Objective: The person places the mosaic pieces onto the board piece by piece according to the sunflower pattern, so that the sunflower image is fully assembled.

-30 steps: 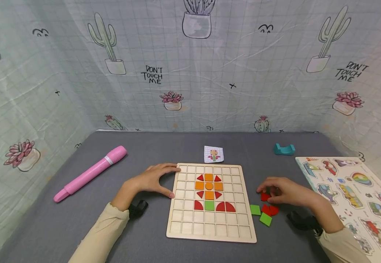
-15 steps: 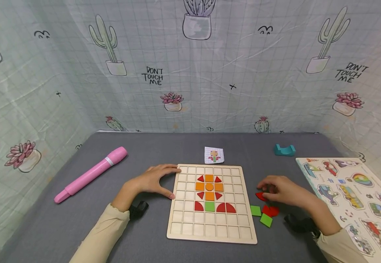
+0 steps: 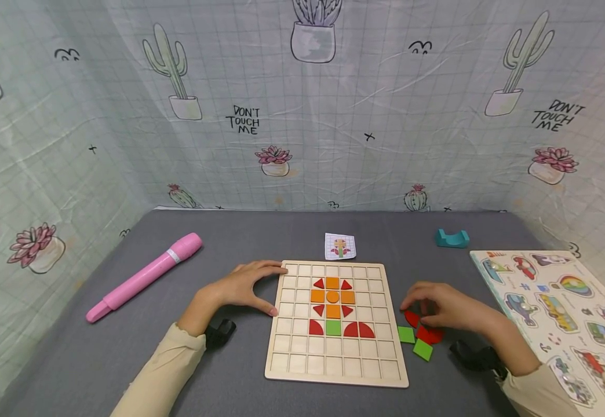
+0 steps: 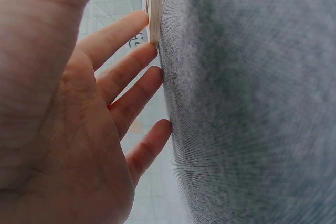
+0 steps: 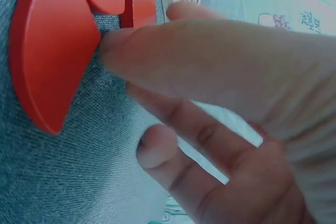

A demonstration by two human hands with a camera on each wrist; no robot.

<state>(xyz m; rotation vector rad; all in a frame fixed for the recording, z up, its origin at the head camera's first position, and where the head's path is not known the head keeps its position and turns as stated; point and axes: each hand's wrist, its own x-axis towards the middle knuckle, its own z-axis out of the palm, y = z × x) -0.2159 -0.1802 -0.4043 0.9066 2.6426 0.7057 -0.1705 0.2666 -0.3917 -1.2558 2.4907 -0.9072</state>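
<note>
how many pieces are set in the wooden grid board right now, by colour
red pieces: 7
orange pieces: 5
green piece: 1
total in the wooden grid board: 13
Loose red and green pieces lie off the board by the right hand; these are not counted.

Both arms wear long cream-beige fabric sleeves [image 3: 151,370] with gathered, slightly ruffled cuffs that end at the wrists, the right one showing at the lower right corner of the head view [image 3: 534,388]. A black strap-mounted device sits on the underside of the left wrist [image 3: 219,333], and a matching black one on the right wrist [image 3: 473,355]. The bare left hand [image 3: 240,287] and bare right hand [image 3: 445,305] carry no rings or gloves, with short, plain, unpainted fingernails [image 5: 153,148].
</note>
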